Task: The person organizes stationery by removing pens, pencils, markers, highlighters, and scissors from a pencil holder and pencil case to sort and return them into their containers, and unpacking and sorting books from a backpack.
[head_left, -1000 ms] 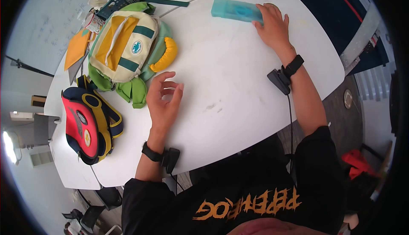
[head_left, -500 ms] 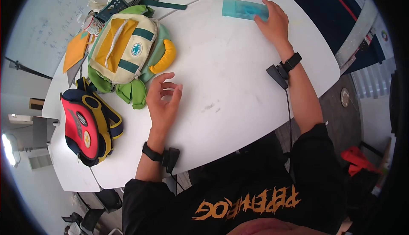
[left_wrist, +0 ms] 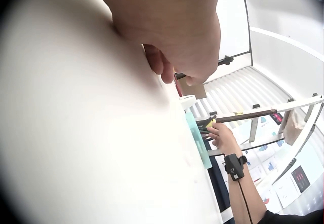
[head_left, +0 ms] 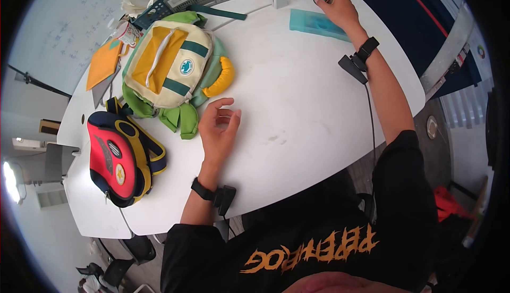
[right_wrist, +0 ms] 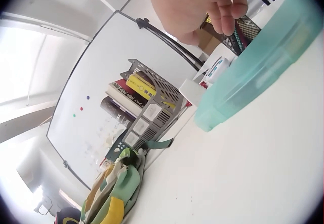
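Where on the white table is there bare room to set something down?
Widest bare patch: the white table between the left hand and the translucent teal plastic case, running to the near edge. Crowded: far side, where the right hand is at the black mesh cup, and left, under the cream-and-green fabric backpack and red-and-navy backpack.

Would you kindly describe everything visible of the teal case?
The teal case is long and shallow, apparently translucent plastic, with indistinct darker shapes showing through. It looks closed, lying on the white table near the mesh pen cup. In the head view the right hand partly covers it; whether they touch is unclear.
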### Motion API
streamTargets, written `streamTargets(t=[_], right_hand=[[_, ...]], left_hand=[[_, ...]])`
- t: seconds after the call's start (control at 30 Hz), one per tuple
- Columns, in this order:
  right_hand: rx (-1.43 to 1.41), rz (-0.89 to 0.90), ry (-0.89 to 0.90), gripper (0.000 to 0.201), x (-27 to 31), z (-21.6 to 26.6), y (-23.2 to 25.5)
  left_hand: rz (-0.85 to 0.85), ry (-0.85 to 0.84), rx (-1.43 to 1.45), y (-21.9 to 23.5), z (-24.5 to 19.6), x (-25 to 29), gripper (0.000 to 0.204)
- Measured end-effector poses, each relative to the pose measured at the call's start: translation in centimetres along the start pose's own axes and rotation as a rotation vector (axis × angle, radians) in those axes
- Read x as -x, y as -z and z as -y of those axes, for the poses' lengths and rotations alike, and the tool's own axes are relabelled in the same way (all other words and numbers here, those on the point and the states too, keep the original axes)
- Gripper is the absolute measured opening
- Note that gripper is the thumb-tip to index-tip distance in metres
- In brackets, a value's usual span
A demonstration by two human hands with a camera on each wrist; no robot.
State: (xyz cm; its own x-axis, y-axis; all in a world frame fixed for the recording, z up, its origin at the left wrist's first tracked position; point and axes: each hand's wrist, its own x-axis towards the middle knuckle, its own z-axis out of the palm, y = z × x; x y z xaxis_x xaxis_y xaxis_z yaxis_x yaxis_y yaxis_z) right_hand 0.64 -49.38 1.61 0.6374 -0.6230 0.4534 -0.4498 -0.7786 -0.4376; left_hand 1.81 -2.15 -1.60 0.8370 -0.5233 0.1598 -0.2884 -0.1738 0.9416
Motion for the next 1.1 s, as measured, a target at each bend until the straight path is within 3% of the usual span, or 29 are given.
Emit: streamTargets(t=[0.17, 0.37, 0.67, 0.73, 0.93, 1.0, 1.1], right_hand=[[-0.037, 0.015, -0.026, 0.078, -1.2, -1.0, -1.0], [-0.056, -0.007, -0.069, 0.058, 0.6, 1.6, 1.8], [-0.167, -0.167, 0.355, 0.036, 7.3, 9.4, 6.7], [-0.158, -0.113, 0.557, 0.035, 9.3, 10.9, 7.5], [-0.082, 0.077, 0.732, 0.036, 14.7, 13.1, 8.3], [-0.035, 0.086, 0.875, 0.037, 16.1, 13.5, 8.1], [0.019, 0.156, 0.929, 0.035, 17.8, 14.2, 8.0]], left_hand=[[-0.007, -0.002, 0.019, 0.0, 0.1, -0.1, 0.027], [0.000, -0.002, 0.003, 0.0, 0.0, 0.0, 0.026], [-0.009, -0.054, -0.005, -0.1, -0.2, 0.2, 0.028], [-0.001, -0.052, -0.018, -0.1, -0.6, 0.3, 0.030], [-0.044, -0.080, -0.002, -0.2, -0.9, 0.1, 0.054], [-0.109, -0.168, -0.001, -0.3, -0.6, 0.1, 0.071], [-0.144, -0.262, -0.030, -0.3, -0.9, 0.1, 0.082]])
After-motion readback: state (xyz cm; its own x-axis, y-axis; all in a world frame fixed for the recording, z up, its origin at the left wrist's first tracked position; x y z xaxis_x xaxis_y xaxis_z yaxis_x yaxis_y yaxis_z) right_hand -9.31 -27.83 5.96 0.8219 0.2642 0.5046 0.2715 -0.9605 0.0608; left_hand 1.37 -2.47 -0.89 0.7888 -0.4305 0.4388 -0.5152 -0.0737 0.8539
